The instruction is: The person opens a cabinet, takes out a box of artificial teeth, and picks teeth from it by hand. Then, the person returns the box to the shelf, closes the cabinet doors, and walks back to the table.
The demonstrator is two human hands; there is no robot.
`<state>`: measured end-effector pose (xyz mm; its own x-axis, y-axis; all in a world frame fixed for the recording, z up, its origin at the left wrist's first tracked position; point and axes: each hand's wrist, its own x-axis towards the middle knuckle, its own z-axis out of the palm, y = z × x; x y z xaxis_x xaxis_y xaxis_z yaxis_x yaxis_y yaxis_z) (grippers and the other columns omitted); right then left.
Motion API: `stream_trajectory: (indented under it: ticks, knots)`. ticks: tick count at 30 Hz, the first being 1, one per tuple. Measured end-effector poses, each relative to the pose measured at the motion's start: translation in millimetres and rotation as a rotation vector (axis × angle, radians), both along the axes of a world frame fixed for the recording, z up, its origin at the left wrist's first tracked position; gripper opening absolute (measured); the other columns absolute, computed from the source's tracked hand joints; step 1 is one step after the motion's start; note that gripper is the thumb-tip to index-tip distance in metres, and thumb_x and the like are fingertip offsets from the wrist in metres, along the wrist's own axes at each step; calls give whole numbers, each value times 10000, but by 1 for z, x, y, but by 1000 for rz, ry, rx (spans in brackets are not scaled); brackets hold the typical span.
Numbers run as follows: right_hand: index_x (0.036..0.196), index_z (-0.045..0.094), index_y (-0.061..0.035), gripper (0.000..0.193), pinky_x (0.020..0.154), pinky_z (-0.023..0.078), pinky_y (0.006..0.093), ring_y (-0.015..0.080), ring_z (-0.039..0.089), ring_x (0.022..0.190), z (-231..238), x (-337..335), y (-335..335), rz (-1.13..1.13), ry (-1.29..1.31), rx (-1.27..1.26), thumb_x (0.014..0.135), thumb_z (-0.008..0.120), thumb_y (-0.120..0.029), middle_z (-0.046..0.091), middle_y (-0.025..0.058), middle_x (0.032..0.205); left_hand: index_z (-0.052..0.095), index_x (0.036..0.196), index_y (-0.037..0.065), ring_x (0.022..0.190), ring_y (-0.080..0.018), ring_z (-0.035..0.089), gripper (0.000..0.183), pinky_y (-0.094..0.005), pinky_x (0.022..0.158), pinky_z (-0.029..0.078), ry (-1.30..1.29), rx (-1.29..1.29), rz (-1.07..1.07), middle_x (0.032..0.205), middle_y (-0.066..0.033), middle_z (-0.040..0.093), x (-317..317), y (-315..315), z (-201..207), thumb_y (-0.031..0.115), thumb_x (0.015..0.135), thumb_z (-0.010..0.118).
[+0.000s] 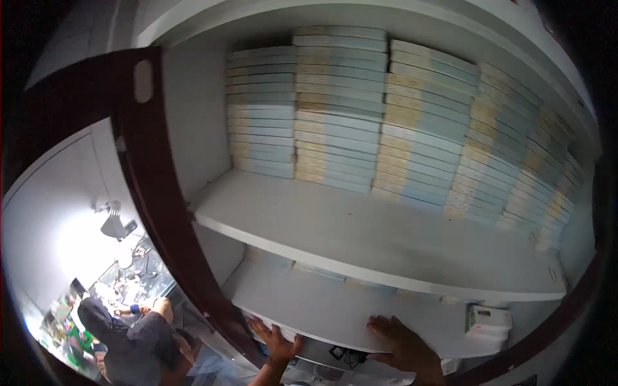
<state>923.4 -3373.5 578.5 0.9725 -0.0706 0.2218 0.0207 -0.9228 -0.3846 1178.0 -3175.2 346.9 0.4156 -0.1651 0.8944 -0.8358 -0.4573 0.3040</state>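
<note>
My left hand [278, 342] is at the front edge of the lower shelf [335, 299], fingers spread and nothing in them. To its right, my right hand [404, 344] reaches over the same shelf, its fingers stretched out and the thumb apart. It holds nothing; whether its fingertips touch the surface I cannot tell. Right of that hand, a small stack of white boxes [490, 321] sits at the shelf's right end. On the upper shelf [360, 222], tall stacks of flat pale-blue and cream boxes [335, 116] stand along the back.
A dark red door frame [154, 167] borders the shelves on the left. Beyond it, a person in dark clothes [138, 344] works at a cluttered bench under a bright lamp [116, 225]. Dark cables [351, 357] lie below the lower shelf.
</note>
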Motion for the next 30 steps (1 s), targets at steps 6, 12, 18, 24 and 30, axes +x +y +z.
stream_trajectory:
  ticks: [6, 12, 18, 24, 30]
  knots:
    - [1360, 503, -42, 726, 1165, 299, 497, 345, 446, 1356, 7, -70, -7, -297, -1, -57, 776, 804, -351, 505, 164, 1430, 134, 1571, 68, 1446, -563, -6, 947, -699, 1116, 83, 76, 57, -39, 1578, -344, -4, 0, 0, -4, 618, 902, 515]
    - [1351, 516, -27, 701, 1163, 313, 494, 336, 489, 1323, -6, -116, -14, -484, -127, -100, 775, 793, -315, 537, 169, 1399, 49, 1586, 147, 1471, -509, -15, 886, -688, 1118, 107, 113, 69, -41, 1597, -303, -44, 1, 16, -9, 551, 951, 519]
    - [1300, 580, -78, 593, 1131, 364, 492, 324, 541, 1268, -19, -123, -20, -529, -267, -67, 797, 768, -329, 569, 160, 1365, 193, 1539, 26, 1390, -528, 281, 787, -655, 1122, 271, -737, -289, -152, 1528, -327, 242, -18, -5, 158, 509, 972, 447]
    - [1188, 650, -89, 544, 1116, 389, 471, 299, 558, 1252, -20, -125, -19, -503, -327, -91, 776, 795, -413, 605, 112, 1324, 201, 1540, 74, 1385, -495, 309, 833, -619, 1125, 280, -462, -406, -586, 1534, -297, 254, -48, -17, 193, 557, 940, 517]
    - [1190, 650, -34, 568, 1099, 398, 485, 330, 562, 1237, -29, -124, -25, -435, -366, -73, 842, 735, -475, 589, 148, 1336, 256, 1514, 60, 1368, -459, 357, 852, -588, 1122, 310, -436, -455, -821, 1513, -277, 309, -71, -50, 255, 601, 924, 547]
